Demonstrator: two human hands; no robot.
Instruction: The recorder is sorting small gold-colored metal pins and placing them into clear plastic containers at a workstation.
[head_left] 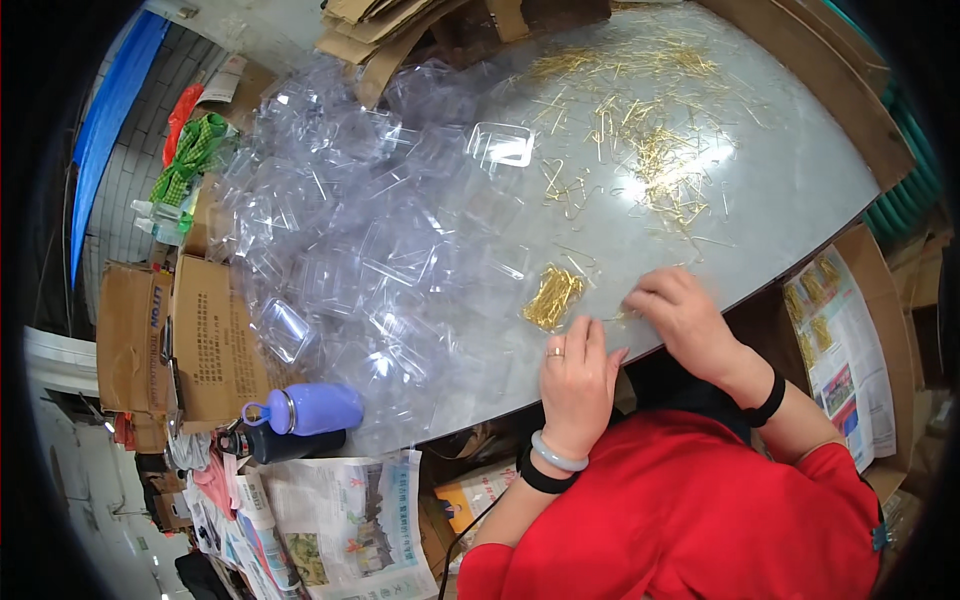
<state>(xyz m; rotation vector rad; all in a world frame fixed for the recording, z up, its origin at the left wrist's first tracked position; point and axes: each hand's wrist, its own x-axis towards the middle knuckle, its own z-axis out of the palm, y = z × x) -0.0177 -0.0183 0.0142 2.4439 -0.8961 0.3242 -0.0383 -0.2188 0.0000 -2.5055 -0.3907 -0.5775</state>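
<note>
A small clear plastic box packed with gold wire hooks (553,297) rests near the front edge of the grey table. My left hand (577,385), with a ring and a pale bangle, lies just in front of it. Its fingers are stretched out and the thumb stands apart, with nothing visible in the hand. To the right of the box, my right hand (685,318) is over the table edge, slightly blurred, fingers curled together. A bit of gold shows at its fingertips, too small to name. Loose gold wire hooks (668,165) are scattered over the table's far right.
A big heap of clear plastic boxes (370,230) covers the table's left side. A purple bottle (325,408) lies at the front left by cardboard cartons (215,330). On the right, an open carton lined with newspaper (845,365) holds packed gold bundles. Cardboard (860,110) borders the far right edge.
</note>
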